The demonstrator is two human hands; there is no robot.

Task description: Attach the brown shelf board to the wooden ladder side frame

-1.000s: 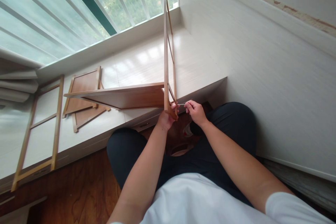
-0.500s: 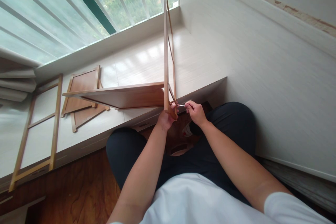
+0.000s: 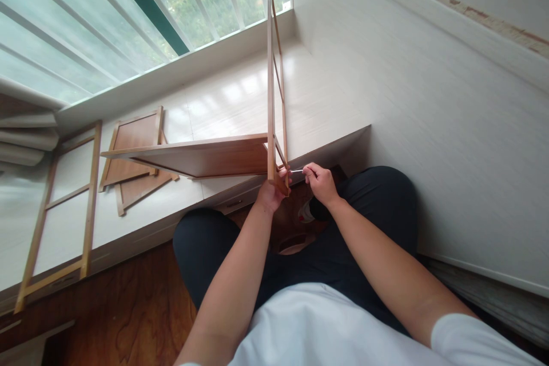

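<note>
While the upright wooden frame (image 3: 271, 68) stands at the platform (image 3: 223, 97) edge with a shelf board (image 3: 201, 155) joined to it, the left hand (image 3: 270, 193) grips its foot and the right hand (image 3: 319, 182) pinches a thin metal tool (image 3: 297, 171) at that corner. Left of the frame, another frame (image 3: 60, 211) and panels (image 3: 135, 154) lie unattached; open platform lies behind.

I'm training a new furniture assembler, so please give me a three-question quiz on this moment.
1. True or false: the upright side frame stands on the window ledge.
2. Which hand holds the thin metal tool? A) left B) right
3. What lies flat at the far left of the ledge?

Key: 1. True. 2. B: right hand; left hand steadies the frame's lower corner. 3. A second ladder-like frame.
</note>
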